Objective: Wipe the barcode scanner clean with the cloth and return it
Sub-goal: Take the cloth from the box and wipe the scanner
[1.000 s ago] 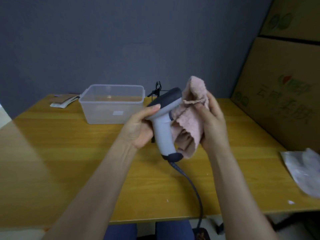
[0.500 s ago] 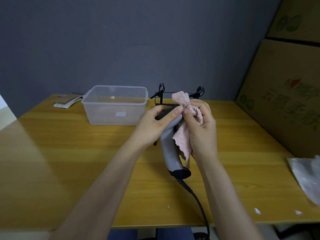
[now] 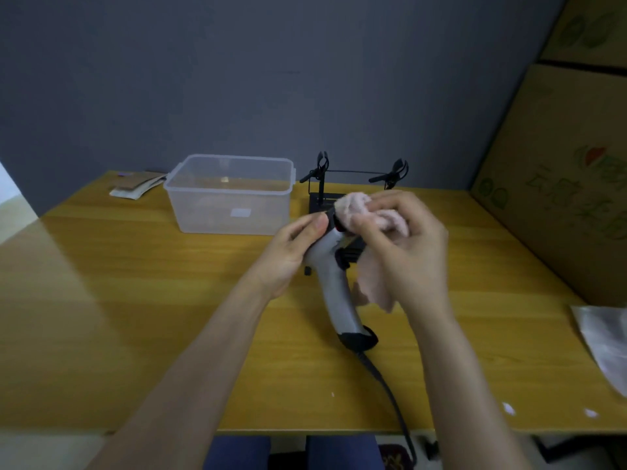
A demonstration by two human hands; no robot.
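While the wiping goes on, the lines below run from the hands outward, with clock directions read over the tabletop, 12 o'clock being the far wall.

Left hand: the left hand (image 3: 288, 254) is closed around the upper body of the barcode scanner (image 3: 334, 286), thumb laid along the dark head.
Right hand: the right hand (image 3: 403, 252) is bunched tight on the pink cloth (image 3: 366, 215), pressing it against the scanner's head from the 3 o'clock side; a loose flap hangs below the palm.
Hands together: both meet at the head of the scanner, one on each side of it.
Scanner position: held off the wooden table (image 3: 135, 317), between the hands, near the middle of the table.
Long axis: the handle runs from the head at about 11 o'clock down to the black butt at about 5 o'clock, toward the person.
Cable: the cable (image 3: 383, 385) trails from the butt toward 6 o'clock and over the near edge.
Stand: the black stand (image 3: 353, 184) sits just beyond the hands at 12 o'clock, its base partly hidden by them.
Nearer hand: I judge the left hand, already gripping the scanner, best placed to carry it forward to the stand.
What the return turns on: probably swinging the head toward 12 o'clock with slack in the cable.
Further out: a clear plastic box (image 3: 230, 195) at 10 o'clock, cardboard cartons (image 3: 559, 184) along 3 o'clock.
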